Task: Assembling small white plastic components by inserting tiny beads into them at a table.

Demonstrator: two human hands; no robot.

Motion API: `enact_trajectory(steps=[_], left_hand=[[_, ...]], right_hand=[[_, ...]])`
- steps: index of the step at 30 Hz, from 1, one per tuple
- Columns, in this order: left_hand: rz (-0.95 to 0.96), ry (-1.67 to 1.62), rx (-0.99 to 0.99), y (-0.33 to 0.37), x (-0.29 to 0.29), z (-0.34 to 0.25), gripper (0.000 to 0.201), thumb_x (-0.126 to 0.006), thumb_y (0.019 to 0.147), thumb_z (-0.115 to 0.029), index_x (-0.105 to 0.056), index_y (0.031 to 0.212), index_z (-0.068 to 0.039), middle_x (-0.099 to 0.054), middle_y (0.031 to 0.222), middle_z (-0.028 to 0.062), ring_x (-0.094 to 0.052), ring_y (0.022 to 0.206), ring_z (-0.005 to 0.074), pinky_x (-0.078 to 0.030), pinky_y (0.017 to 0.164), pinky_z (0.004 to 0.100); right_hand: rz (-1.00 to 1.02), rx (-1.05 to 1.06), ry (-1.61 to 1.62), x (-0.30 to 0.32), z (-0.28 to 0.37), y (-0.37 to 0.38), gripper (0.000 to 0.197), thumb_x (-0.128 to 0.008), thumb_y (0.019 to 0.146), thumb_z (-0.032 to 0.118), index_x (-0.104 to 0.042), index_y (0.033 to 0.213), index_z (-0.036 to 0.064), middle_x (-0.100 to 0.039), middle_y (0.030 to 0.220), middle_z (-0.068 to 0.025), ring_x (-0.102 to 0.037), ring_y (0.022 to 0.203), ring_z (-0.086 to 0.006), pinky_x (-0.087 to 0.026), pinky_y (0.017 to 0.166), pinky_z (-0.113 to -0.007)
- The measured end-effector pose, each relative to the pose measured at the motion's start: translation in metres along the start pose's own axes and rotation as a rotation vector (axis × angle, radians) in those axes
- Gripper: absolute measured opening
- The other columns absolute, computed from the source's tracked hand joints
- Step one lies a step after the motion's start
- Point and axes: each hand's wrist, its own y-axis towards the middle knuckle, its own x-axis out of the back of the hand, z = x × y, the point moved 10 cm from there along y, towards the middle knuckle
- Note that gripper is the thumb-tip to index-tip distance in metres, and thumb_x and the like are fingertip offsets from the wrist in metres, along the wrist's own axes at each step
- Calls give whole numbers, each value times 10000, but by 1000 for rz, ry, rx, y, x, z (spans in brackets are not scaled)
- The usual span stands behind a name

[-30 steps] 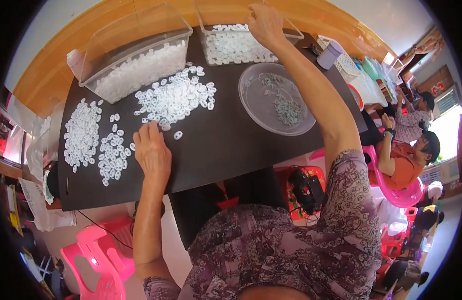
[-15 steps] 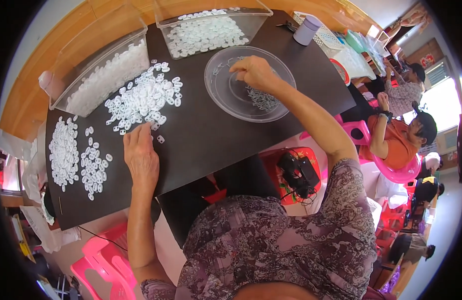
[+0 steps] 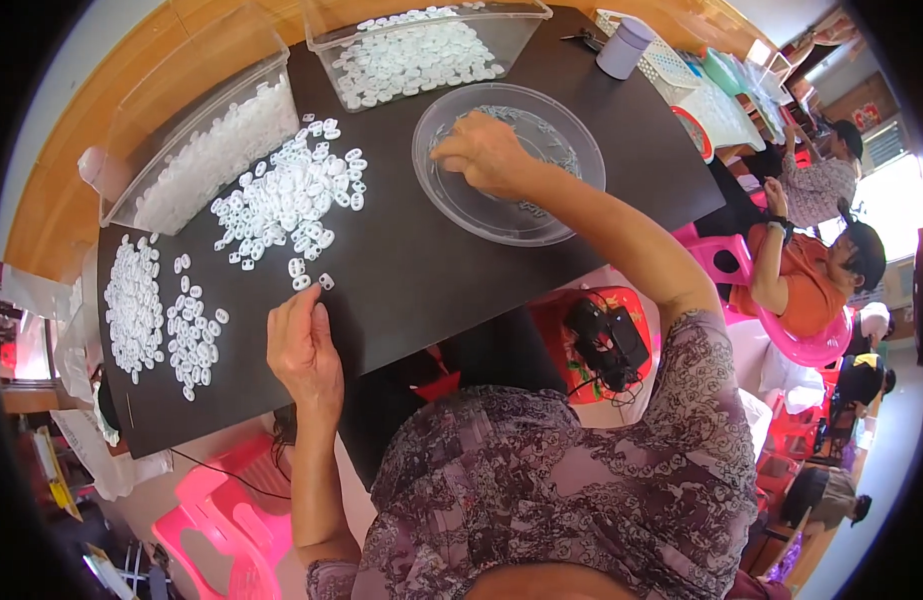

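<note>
Our right hand [image 3: 488, 155] bunches over a round clear-plastic tray [image 3: 479, 217]; our left hand [image 3: 305, 352] curls beside white oval plastic pieces [image 3: 297, 267].
We cannot tell what's pinched; nearness likely eases reach.

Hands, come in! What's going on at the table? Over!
Right hand over clear round tray. Left hand near loose white pieces. Small grey parts inside tray. Nothing visibly blocking either hand.

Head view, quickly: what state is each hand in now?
Left hand: partly curled near loose white pieces; cannot tell if holding one.
Right hand: fingers bent over round clear tray; grip cannot be told.
</note>
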Motion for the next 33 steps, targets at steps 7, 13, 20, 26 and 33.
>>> enact_trajectory(steps=[7,13,20,26,33], left_hand=[[-55,-20,36,-7,3,6,170,-600,776,33,-638,935,-16,-629,846,108,-581,757,258,-467,679,325],[-108,0,39,-5,8,11,151,-617,748,35,-630,890,-16,-603,777,104,-560,716,273,-456,646,342],[-139,111,-4,1,12,13,137,-628,714,27,-625,836,-35,-566,729,85,-537,686,271,-442,598,361],[-36,393,-235,21,-13,-6,154,-620,635,1,-622,775,-65,-534,758,61,-501,721,248,-414,618,352],[231,579,-433,21,-47,-19,86,-592,624,-17,-549,695,-41,-486,737,96,-463,740,252,-393,684,352]], right_hand=[[-96,38,159,-9,6,6,76,-617,746,145,-601,759,72,-560,741,-110,-530,770,-312,-426,692,-407],[11,21,61,-18,8,14,103,-583,728,118,-528,674,50,-563,736,-141,-532,753,-335,-429,657,-428],[-119,205,-172,0,38,-1,89,-578,688,-16,-516,706,46,-537,766,-131,-518,772,-333,-423,658,-431],[-83,-61,11,26,27,-10,64,-595,743,19,-541,774,33,-564,763,-125,-551,801,-323,-430,684,-408],[-170,1,181,72,60,-30,69,-606,757,12,-582,821,21,-575,765,-119,-552,783,-301,-433,696,-374]])
